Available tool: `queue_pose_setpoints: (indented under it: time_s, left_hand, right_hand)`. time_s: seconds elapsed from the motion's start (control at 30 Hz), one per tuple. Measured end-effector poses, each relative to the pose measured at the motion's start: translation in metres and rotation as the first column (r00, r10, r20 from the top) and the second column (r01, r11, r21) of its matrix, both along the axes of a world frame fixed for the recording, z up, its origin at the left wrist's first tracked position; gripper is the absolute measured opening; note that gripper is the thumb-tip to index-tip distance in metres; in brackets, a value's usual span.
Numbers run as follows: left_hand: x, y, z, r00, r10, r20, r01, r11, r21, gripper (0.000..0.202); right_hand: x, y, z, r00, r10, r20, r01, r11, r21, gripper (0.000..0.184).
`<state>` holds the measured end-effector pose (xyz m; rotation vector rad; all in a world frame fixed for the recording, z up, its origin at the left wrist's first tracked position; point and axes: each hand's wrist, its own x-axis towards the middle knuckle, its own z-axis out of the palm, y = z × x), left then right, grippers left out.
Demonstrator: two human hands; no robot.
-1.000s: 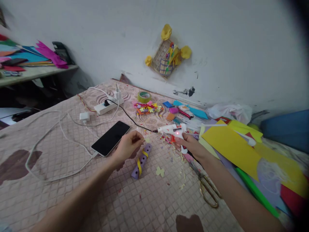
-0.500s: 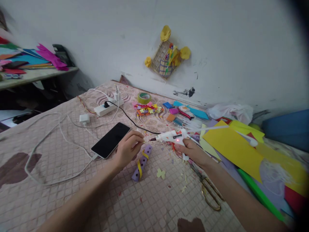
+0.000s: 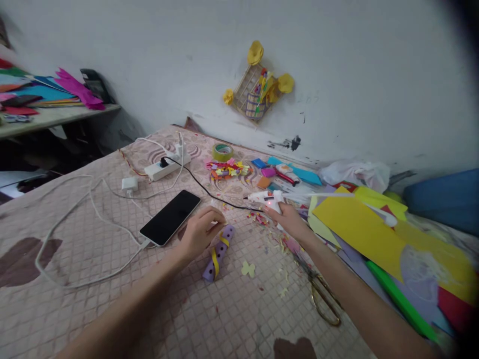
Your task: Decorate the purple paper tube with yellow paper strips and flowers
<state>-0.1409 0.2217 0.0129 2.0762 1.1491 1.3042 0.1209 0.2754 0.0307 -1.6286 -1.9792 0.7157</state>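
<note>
**Gluing at the purple roll.** The right hand (image 3: 287, 218) grips the handle of the white glue gun (image 3: 266, 198), lamp lit red, just beyond and to the right of the purple roll (image 3: 219, 252) on the bed cover (image 3: 112, 299). The left hand (image 3: 200, 232) is curled with its fingertips pinched, at the roll's far end. Advisable: keep the nozzle turned away from the fingers and the black cable (image 3: 209, 192) slack. What the left fingertips pinch is too small to tell, and the right hand hides the trigger.
</note>
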Motion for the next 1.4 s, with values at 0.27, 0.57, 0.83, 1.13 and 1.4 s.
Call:
queue_pose_setpoints:
  time_s: [0.27,0.57,0.83,1.13,1.4]
  left_hand:
    - [-0.002,0.001,0.001,1.000,0.003,0.010,-0.003,1.000,-0.027,0.006]
    - [-0.004,-0.001,0.007,0.998,0.046,0.045,-0.038,0.987,-0.159,0.008]
    - [-0.003,-0.001,0.007,0.958,0.134,0.252,0.002,0.881,-0.474,0.010]
    - [-0.004,0.000,0.005,0.948,0.109,0.299,0.067,0.850,-0.523,0.011]
    - [-0.016,0.005,0.006,0.981,-0.005,0.195,0.101,0.868,-0.486,0.011]
  right_hand:
    - [-0.021,0.030,-0.002,0.985,0.012,0.172,-0.033,0.992,0.121,0.026]
    - [-0.006,0.013,0.016,0.990,0.018,0.140,-0.046,0.979,0.197,0.030]
    - [0.000,-0.004,0.022,0.994,0.044,-0.103,-0.047,0.998,-0.033,0.038]
    - [-0.011,-0.017,0.011,0.997,-0.079,0.020,0.072,0.969,0.238,0.034]
    - [-0.013,-0.038,0.017,0.999,0.023,-0.021,-0.023,1.000,-0.002,0.037]
